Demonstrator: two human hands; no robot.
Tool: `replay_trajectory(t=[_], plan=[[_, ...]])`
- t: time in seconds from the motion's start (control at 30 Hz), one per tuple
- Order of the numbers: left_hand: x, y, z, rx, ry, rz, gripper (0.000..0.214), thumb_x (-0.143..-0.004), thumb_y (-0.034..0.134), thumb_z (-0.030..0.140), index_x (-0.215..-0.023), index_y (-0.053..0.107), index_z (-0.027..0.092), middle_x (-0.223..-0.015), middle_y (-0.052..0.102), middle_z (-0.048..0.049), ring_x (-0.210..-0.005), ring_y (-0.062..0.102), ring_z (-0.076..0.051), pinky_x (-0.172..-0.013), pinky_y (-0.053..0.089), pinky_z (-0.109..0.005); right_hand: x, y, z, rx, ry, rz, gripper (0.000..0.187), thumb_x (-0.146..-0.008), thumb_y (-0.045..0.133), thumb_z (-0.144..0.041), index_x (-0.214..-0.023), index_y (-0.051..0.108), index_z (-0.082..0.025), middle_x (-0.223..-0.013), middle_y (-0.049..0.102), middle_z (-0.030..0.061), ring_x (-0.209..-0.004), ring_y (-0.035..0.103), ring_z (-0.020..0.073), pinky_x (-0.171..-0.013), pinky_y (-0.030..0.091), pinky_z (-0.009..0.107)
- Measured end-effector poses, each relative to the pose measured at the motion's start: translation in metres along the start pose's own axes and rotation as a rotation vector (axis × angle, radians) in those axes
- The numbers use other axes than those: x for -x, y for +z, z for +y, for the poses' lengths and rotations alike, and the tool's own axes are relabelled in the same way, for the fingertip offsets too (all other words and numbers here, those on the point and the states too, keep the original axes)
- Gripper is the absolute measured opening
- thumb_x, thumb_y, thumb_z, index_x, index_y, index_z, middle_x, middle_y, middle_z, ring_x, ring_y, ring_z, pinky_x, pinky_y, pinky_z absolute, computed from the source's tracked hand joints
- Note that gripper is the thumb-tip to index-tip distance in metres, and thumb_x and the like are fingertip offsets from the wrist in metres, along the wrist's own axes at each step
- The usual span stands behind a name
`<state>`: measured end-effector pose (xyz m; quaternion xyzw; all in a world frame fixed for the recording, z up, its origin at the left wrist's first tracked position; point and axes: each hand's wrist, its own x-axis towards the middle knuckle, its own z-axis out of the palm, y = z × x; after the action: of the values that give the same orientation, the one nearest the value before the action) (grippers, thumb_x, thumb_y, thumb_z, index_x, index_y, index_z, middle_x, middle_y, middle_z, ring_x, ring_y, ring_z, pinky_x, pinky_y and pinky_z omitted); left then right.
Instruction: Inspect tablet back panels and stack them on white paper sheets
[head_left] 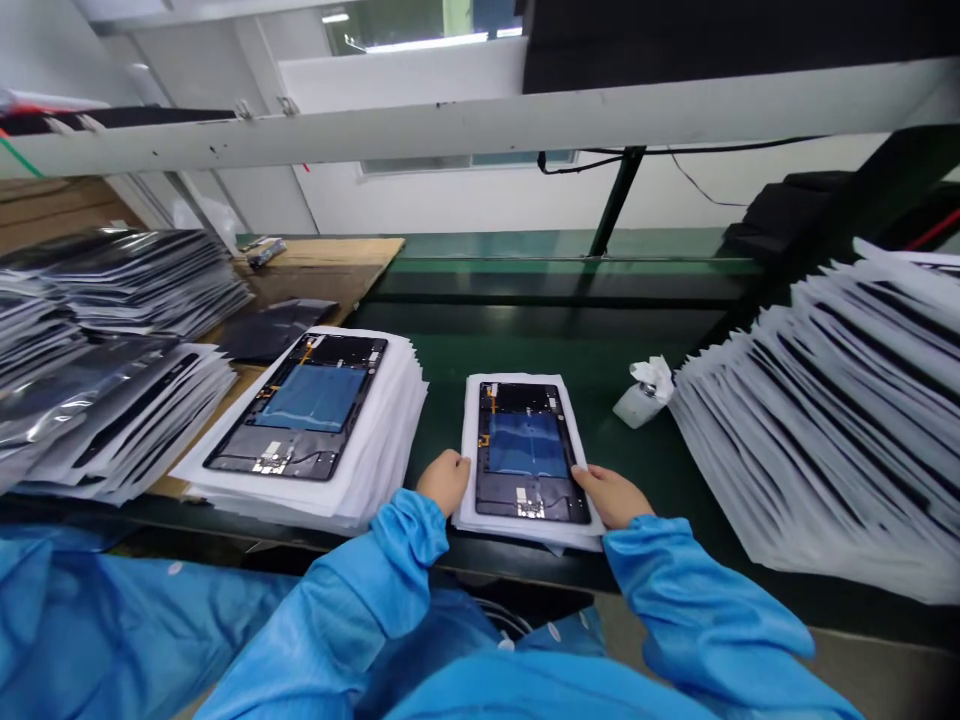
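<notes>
Two hands: both rest at the near corners of one tablet back panel point(523, 451).
Left hand point(444, 480): curled at the near-left edge of the white foam sleeve point(469, 440), fingers tucked; whether it pinches is unclear.
Right hand point(611, 495): fingers flat along the panel's near-right corner, lightly closed on the edge.
Panel position: on the green bench point(600, 360), between a taller stack of sleeves point(375, 440) and a fanned pile point(825, 450).
Handling advice: probably grip edges only, keeping fingers off the exposed board and blue film.
</notes>
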<state>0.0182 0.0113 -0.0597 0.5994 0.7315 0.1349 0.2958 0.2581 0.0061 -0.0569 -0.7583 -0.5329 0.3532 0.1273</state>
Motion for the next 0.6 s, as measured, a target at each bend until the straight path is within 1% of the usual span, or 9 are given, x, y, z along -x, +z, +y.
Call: replay_trajectory(t=[0.1,0.2,0.23,0.3,0.4,0.47,0.5,0.53,0.6], plan=[[0.007,-0.009,0.012,-0.064,0.049,0.039,0.024,-0.076,0.032,0.034,-0.072,0.049,0.017,-0.072,0.056,-0.0065,-0.07,0.052,-0.019,-0.058,0.032,-0.026,0.003,-0.002,-0.006,-0.027,0.002,-0.021,0.03,-0.082,0.042,-0.041,-0.08,0.056,-0.015,-0.075,0.057,0.0022,-0.071,0.053,0.0177,-0.07,0.041,0.037],[0.013,-0.017,0.023,-0.021,0.091,0.106,0.022,-0.076,0.033,0.033,-0.068,0.047,0.018,-0.066,0.054,-0.0042,-0.065,0.05,-0.017,-0.057,0.03,-0.026,0.016,-0.002,-0.017,-0.041,0.029,0.098,0.03,-0.082,0.039,-0.04,-0.076,0.056,-0.017,-0.069,0.055,0.0017,-0.065,0.051,0.0175,-0.065,0.039,0.035],[0.014,-0.019,0.026,0.058,0.077,0.12,0.022,-0.075,0.035,0.034,-0.066,0.046,0.018,-0.064,0.053,-0.0037,-0.064,0.049,-0.017,-0.056,0.03,-0.026,0.022,-0.002,-0.021,-0.054,0.028,0.145,0.03,-0.082,0.037,-0.04,-0.075,0.056,-0.018,-0.068,0.054,0.0018,-0.065,0.05,0.0182,-0.063,0.038,0.033],[0.015,-0.021,0.029,0.292,-0.006,0.111,0.022,-0.073,0.039,0.035,-0.064,0.047,0.016,-0.064,0.052,-0.0036,-0.064,0.049,-0.016,-0.055,0.032,-0.025,0.034,-0.002,-0.028,-0.088,0.009,0.232,0.03,-0.081,0.035,-0.039,-0.073,0.055,-0.019,-0.068,0.054,0.0024,-0.067,0.05,0.0201,-0.061,0.036,0.032],[0.013,-0.02,0.031,0.574,-0.137,0.021,0.026,-0.073,0.04,0.037,-0.07,0.05,0.014,-0.066,0.054,-0.0048,-0.063,0.052,-0.015,-0.054,0.036,-0.023,0.052,0.001,-0.035,-0.158,-0.019,0.326,0.03,-0.079,0.033,-0.041,-0.072,0.054,-0.021,-0.073,0.055,0.0032,-0.072,0.05,0.0223,-0.06,0.035,0.03],[0.013,-0.017,0.032,0.666,-0.15,-0.031,0.034,-0.075,0.036,0.043,-0.075,0.052,0.013,-0.069,0.056,-0.006,-0.064,0.053,-0.016,-0.055,0.038,-0.024,0.063,0.006,-0.039,-0.215,-0.03,0.369,0.03,-0.079,0.032,-0.041,-0.075,0.053,-0.021,-0.076,0.055,0.0034,-0.074,0.05,0.0225,-0.061,0.035,0.03],[0.013,-0.015,0.033,0.695,-0.16,-0.032,0.038,-0.075,0.035,0.046,-0.075,0.053,0.013,-0.071,0.057,-0.0067,-0.066,0.053,-0.016,-0.056,0.039,-0.024,0.068,0.009,-0.041,-0.244,-0.033,0.387,0.03,-0.079,0.032,-0.042,-0.077,0.053,-0.021,-0.077,0.056,0.0035,-0.075,0.05,0.0225,-0.061,0.035,0.03],[0.014,-0.013,0.033,0.7,-0.181,-0.005,0.041,-0.075,0.034,0.049,-0.074,0.054,0.013,-0.073,0.057,-0.0074,-0.068,0.053,-0.017,-0.058,0.039,-0.025,0.074,0.012,-0.043,-0.273,-0.032,0.402,0.03,-0.079,0.032,-0.042,-0.078,0.053,-0.021,-0.077,0.055,0.0037,-0.075,0.05,0.0226,-0.062,0.035,0.03],[0.016,-0.009,0.034,0.643,-0.229,0.103,0.045,-0.076,0.03,0.05,-0.071,0.054,0.013,-0.075,0.057,-0.0083,-0.07,0.052,-0.018,-0.059,0.038,-0.026,0.084,0.018,-0.046,-0.329,-0.03,0.416,0.031,-0.079,0.032,-0.043,-0.079,0.053,-0.02,-0.078,0.055,0.0043,-0.076,0.05,0.0233,-0.063,0.034,0.031]])
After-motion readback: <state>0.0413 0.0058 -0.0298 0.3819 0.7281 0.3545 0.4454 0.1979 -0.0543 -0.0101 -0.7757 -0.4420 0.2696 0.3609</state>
